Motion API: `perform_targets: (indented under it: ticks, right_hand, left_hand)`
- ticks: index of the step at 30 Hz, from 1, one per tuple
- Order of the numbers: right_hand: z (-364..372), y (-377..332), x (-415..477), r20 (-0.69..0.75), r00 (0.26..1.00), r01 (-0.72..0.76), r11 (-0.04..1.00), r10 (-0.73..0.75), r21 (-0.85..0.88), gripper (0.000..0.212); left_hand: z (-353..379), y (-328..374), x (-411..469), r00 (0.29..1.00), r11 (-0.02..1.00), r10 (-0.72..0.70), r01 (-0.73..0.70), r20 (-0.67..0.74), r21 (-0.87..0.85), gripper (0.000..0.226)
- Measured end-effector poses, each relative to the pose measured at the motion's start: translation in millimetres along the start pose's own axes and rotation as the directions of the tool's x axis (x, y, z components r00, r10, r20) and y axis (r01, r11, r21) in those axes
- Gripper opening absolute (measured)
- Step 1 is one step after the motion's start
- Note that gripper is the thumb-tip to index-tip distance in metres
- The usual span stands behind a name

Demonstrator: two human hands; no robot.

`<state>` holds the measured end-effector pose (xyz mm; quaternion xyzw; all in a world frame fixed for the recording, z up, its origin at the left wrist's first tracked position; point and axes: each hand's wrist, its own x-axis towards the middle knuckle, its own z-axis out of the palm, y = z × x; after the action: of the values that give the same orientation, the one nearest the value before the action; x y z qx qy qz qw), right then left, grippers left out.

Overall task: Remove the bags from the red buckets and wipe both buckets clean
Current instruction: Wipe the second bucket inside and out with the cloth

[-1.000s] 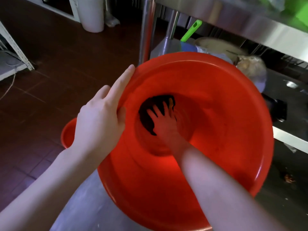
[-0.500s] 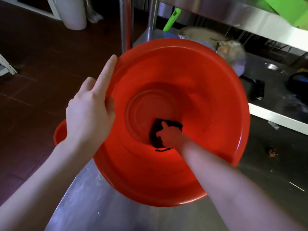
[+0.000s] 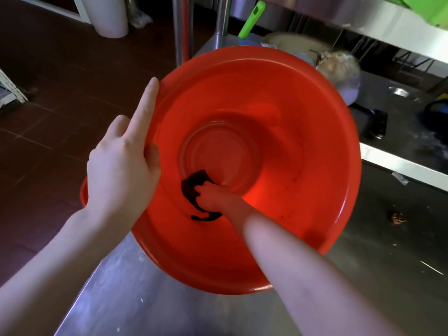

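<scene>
My left hand (image 3: 121, 170) clamps the near-left rim of the red bucket (image 3: 303, 132), thumb inside, forefinger stretched straight along the edge. The bucket is tipped toward me over the steel table (image 3: 150, 304), whose edge runs just below my left wrist; past it lies open brown floor (image 3: 55, 93). My right hand (image 3: 213, 196) is deep inside the bucket, fingers bunched on a dark cloth (image 3: 194, 190) pressed where wall meets base. No bag inside. A second red bucket (image 3: 83, 195) peeks from behind my left hand. Right of my right forearm the tabletop is bare except for small scraps.
</scene>
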<state>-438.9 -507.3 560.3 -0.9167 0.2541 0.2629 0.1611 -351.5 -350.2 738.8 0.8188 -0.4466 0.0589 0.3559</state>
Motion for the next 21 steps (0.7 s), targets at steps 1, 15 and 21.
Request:
perform_targets:
  ticks: [1,15,21]
  right_hand:
    - [3,8,-6,0.024,0.999,-0.046,0.999,0.047,-0.024,0.049]
    - [14,60,-43,0.071,0.951,-0.296,0.953,0.3,-0.067,0.048]
    - [1,-19,-4,0.01,0.976,-0.098,0.399,0.216,0.912,0.04]
  left_hand:
    - [0,0,-2,1.0,1.0,0.005,-0.005,0.017,0.017,0.087]
    - [4,17,-10,0.997,0.996,0.075,-0.076,0.023,0.038,0.086]
    - [6,18,-11,0.996,0.995,0.09,-0.09,0.023,0.03,0.088]
